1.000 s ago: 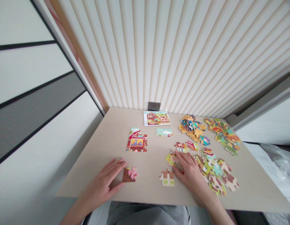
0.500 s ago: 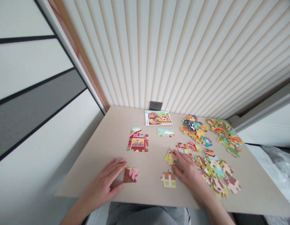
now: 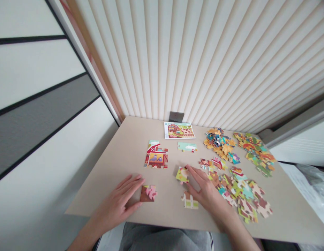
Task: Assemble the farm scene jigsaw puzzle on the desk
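My right hand [image 3: 206,190] rests on the table with its fingertips and thumb at the edge of a yellow-green jigsaw piece [image 3: 182,175], sliding it along the surface. Just below that hand lies a cream fence piece [image 3: 189,200]. My left hand [image 3: 117,204] lies flat and open, its fingertips next to a joined brown and pink pair of pieces [image 3: 148,193]. Farther up are an assembled barn section [image 3: 156,157], a pale sky piece [image 3: 187,146] and a farm picture card [image 3: 179,130]. Loose pieces [image 3: 241,197] are heaped to the right of my right hand.
The beige tabletop [image 3: 125,157] meets a ribbed cream wall with a grey socket [image 3: 176,116]. More piles of pieces [image 3: 219,144] lie at the back right. Grey trousers [image 3: 164,238] show below the front edge, and a plastic sheet [image 3: 310,177] lies to the right.
The yellow-green piece has slid left with my right hand. My left hand has hardly moved. The whole view has shifted slightly, so the table sits a little farther right and higher.
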The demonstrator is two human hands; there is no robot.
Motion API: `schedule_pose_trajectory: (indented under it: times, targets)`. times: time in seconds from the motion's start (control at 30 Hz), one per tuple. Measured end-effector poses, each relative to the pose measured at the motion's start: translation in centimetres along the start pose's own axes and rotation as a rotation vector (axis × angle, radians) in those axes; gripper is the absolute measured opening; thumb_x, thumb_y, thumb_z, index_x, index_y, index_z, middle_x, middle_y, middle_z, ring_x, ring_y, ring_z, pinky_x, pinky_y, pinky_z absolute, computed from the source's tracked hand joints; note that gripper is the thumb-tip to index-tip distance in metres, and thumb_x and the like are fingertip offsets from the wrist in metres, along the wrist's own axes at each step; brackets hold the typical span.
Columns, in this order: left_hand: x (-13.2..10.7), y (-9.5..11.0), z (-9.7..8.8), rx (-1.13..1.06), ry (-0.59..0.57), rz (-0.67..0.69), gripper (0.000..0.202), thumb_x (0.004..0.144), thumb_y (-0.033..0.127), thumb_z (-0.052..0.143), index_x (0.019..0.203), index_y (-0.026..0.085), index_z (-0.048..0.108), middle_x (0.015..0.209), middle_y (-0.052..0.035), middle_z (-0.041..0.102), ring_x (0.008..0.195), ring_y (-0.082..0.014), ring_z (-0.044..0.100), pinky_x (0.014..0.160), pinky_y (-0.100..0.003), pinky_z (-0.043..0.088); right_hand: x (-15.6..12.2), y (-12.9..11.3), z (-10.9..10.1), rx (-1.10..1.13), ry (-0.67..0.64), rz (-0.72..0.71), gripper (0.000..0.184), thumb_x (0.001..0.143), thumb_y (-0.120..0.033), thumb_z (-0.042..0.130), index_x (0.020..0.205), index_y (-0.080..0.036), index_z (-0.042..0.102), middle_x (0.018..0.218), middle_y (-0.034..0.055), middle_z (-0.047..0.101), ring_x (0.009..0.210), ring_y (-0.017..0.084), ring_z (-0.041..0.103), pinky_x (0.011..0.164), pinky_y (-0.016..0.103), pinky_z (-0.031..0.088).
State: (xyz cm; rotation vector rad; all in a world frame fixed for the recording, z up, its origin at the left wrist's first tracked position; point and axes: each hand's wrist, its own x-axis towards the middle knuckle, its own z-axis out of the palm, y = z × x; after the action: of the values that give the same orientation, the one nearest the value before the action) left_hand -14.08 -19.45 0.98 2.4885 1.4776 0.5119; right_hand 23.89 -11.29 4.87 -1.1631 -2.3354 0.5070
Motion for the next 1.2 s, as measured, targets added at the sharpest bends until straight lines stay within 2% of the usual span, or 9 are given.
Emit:
schedule_pose_trajectory:
  times: [0.13, 0.3, 0.57, 1.0, 1.2]
  targets:
    - [-0.1, -0.1, 0.1, 0.009, -0.004, 0.003, 0.070, 0.098, 0.040, 0.065, 0.161, 0.029, 0.035, 0.160, -0.0064, 0.048, 0.151, -0.0297, 0.039, 0.121, -0.048, 0.043, 0.4, 0.1, 0.3, 0.029, 0.004, -0.013, 0.066, 0.100, -0.023, 0.057, 0.162, -0.028, 0.034, 0.147, 0.0144, 0.059, 0.135, 0.030, 0.058, 0.110, 0.051, 0.054]
    - [0.1, 0.0, -0.1, -0.007, 0.006, 0.004, 0.070, 0.098, 0.039, 0.065, 0.160, 0.029, 0.036, 0.158, -0.0066, 0.050, 0.150, -0.0294, 0.042, 0.121, -0.047, 0.043, 0.9, -0.2, 0.1, 0.083, 0.093, -0.003, 0.064, 0.101, -0.023, 0.058, 0.161, -0.026, 0.038, 0.148, 0.0133, 0.059, 0.137, 0.028, 0.057, 0.114, 0.047, 0.052]
    - [0.1, 0.1, -0.1, -0.003, -0.008, 0.008, 0.069, 0.098, 0.040, 0.064, 0.160, 0.028, 0.035, 0.157, -0.0065, 0.051, 0.149, -0.0284, 0.043, 0.123, -0.047, 0.040, 0.9, 0.1, 0.1, 0.080, 0.175, -0.009, 0.067, 0.101, -0.024, 0.057, 0.163, -0.027, 0.032, 0.150, 0.0127, 0.058, 0.138, 0.028, 0.057, 0.114, 0.048, 0.051]
    - [0.4, 0.4, -0.5, -0.025, 0.015, 0.002, 0.066, 0.098, 0.040, 0.064, 0.158, 0.028, 0.039, 0.155, -0.0070, 0.053, 0.147, -0.0284, 0.046, 0.123, -0.047, 0.041, 1.0, -0.6, -0.1, 0.104, 0.150, -0.008, 0.066, 0.101, -0.024, 0.057, 0.163, -0.028, 0.033, 0.149, 0.0127, 0.058, 0.136, 0.028, 0.058, 0.114, 0.048, 0.051]
    - [0.6, 0.6, -0.7, -0.023, -0.008, 0.003, 0.067, 0.099, 0.040, 0.063, 0.159, 0.028, 0.037, 0.156, -0.0072, 0.053, 0.147, -0.0282, 0.046, 0.124, -0.049, 0.039, 1.4, -2.8, 0.9, 0.173, 0.066, -0.039, 0.065, 0.102, -0.022, 0.056, 0.162, -0.030, 0.033, 0.151, 0.0110, 0.056, 0.139, 0.027, 0.055, 0.113, 0.045, 0.053]
